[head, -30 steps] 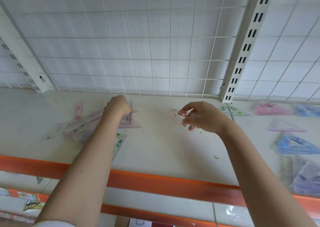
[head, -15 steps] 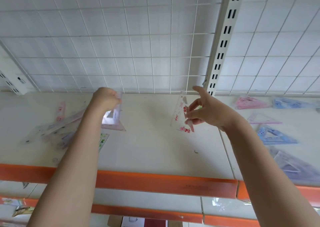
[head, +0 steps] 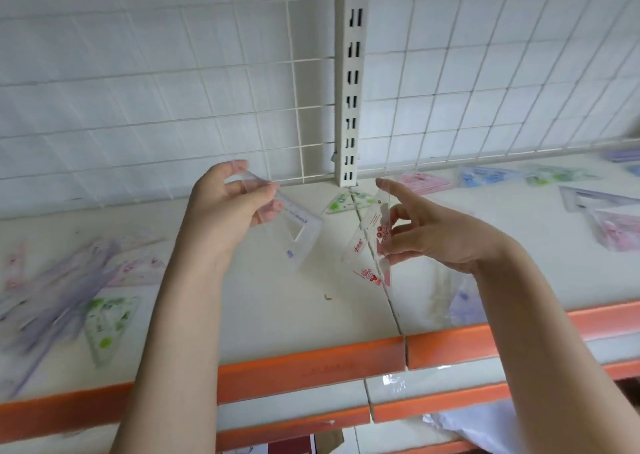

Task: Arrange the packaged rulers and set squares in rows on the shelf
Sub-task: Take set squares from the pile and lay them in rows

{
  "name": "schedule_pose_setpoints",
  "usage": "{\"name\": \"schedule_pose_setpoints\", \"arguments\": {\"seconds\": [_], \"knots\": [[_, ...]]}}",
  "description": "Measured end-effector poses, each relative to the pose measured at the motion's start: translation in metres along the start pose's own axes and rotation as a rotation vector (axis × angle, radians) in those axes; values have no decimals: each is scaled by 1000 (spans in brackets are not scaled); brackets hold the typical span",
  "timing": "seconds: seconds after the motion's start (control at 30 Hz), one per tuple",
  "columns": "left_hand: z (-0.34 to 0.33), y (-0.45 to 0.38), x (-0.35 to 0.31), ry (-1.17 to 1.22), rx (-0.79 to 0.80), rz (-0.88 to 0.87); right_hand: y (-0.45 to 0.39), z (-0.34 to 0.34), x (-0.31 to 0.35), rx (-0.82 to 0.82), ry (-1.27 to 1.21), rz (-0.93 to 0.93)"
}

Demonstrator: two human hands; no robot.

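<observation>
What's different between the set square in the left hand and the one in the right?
The left hand grips a set square with purple print; the right hand pinches a set square with red print. The purple one faces the camera broadly, showing its triangular cut-out; the red one is turned more edge-on. Both are clear, packaged and held above the shelf.

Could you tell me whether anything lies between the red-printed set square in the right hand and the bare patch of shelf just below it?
Nothing visible does. The right hand holds the red-printed set square above a bare stretch of the shelf; only a small scrap lies there. The left hand holds a clear set square off to the side.
</observation>
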State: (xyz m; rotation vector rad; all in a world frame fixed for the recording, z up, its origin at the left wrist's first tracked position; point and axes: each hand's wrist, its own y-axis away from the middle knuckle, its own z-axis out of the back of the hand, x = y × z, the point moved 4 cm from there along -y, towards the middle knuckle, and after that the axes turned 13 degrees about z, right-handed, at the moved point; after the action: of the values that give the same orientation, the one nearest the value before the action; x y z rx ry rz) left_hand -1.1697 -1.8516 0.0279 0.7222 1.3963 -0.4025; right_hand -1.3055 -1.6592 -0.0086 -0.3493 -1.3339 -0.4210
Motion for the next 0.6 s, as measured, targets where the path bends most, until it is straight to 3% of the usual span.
{"name": "schedule_pose_setpoints", "arguments": {"seconds": [0.37, 0.6], "knots": [[-116, 26, 27, -145, 89, -263, 67, 83, -13, -402, -132, 98], [-222, 58, 24, -610, 74, -483, 107, 173, -25, -588, -191, 90]]}}
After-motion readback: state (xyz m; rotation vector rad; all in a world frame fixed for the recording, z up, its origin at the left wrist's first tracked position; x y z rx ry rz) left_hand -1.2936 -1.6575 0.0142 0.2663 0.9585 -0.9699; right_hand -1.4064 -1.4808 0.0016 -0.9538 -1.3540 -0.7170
